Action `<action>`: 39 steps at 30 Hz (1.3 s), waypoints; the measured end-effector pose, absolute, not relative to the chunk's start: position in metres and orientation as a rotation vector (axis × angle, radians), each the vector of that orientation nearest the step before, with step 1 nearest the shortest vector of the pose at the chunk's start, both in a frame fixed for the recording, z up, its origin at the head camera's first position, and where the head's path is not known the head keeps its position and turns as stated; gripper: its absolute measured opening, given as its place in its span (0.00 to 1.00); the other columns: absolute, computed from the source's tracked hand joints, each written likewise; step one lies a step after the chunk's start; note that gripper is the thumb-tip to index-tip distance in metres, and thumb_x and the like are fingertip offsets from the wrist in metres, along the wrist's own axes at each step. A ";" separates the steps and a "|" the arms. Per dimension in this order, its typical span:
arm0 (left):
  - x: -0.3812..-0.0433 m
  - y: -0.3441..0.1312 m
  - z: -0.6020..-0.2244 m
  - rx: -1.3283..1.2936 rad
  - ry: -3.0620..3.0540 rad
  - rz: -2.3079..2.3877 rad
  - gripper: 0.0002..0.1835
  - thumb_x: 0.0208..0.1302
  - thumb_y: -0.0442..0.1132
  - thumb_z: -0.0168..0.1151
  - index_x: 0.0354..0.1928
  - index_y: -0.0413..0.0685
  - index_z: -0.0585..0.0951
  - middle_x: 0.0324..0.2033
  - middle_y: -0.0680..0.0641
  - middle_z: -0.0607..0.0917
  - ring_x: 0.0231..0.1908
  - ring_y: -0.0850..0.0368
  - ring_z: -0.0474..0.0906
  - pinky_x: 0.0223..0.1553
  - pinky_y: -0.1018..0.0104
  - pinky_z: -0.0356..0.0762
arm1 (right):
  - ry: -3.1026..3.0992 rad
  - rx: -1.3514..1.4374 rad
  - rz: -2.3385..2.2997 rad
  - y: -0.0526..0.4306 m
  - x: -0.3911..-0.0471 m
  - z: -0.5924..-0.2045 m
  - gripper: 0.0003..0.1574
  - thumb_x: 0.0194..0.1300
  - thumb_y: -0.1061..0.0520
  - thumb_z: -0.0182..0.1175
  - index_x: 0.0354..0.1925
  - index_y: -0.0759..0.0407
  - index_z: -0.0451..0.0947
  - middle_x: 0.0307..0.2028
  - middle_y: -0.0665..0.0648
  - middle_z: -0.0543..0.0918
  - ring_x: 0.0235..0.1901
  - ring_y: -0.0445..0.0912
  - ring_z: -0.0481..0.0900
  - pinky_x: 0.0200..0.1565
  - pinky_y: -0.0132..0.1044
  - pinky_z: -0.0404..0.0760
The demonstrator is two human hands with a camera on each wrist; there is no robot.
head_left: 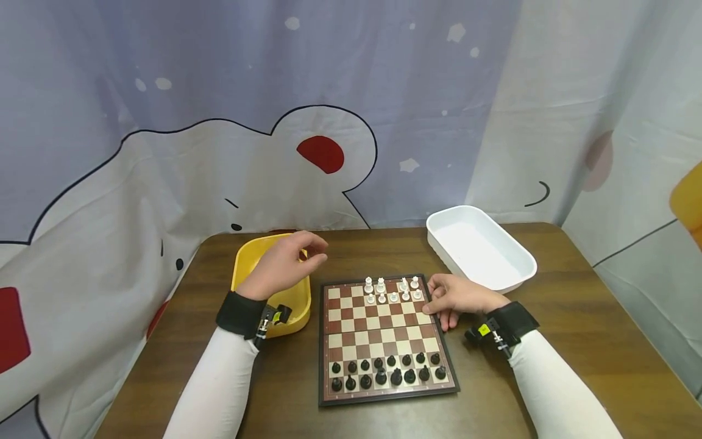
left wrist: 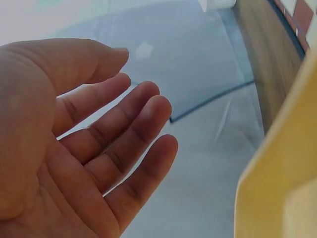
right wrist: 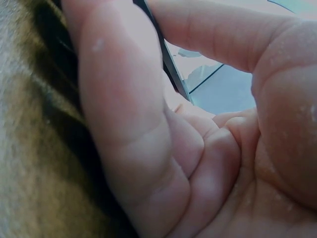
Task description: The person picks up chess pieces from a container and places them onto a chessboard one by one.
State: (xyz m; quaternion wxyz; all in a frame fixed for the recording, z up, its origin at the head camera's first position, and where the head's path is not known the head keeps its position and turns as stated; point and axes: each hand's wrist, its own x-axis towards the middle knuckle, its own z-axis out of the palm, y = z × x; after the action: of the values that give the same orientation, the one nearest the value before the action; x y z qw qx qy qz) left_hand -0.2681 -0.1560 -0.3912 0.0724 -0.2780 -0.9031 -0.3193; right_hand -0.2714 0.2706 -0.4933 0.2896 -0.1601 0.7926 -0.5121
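My left hand (head_left: 282,262) hovers over the yellow tray (head_left: 298,299), fingers loosely bent and thumb apart. Nothing lies in its grasp in the left wrist view. At the right edge of the chessboard (head_left: 375,336), my right hand (head_left: 460,296) grips the border, with the thumb over the top and the other fingers curled beside it. White chess pieces (head_left: 393,297) stand in two partial rows at the board's far side, close to that thumb. Two rows of black chess pieces (head_left: 381,377) stand along the near side. Part of the yellow tray is hidden under the left hand.
A white tray (head_left: 471,244) stands at the back right, behind the right hand. The brown wooden table (head_left: 565,317) carries everything. A printed curtain (head_left: 417,110) hangs along the table's back edge.
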 end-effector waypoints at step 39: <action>-0.252 -0.230 -0.418 -0.595 -3.348 -0.877 0.17 0.65 0.42 0.82 0.50 0.43 0.88 0.36 0.50 0.89 0.32 0.53 0.86 0.40 0.57 0.88 | 2.122 -0.432 -1.363 0.271 -0.270 -0.494 0.32 0.70 0.55 0.76 0.55 0.69 0.67 0.31 0.65 0.88 0.20 0.49 0.88 0.22 0.39 0.87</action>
State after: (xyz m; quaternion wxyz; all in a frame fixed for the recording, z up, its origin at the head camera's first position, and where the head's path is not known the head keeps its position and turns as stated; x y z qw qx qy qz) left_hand -0.2517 -0.2300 -0.4183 -0.1842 -0.1666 -0.9370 -0.2455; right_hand -0.2702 0.2707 -0.4941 0.2870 -0.1617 0.7944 -0.5103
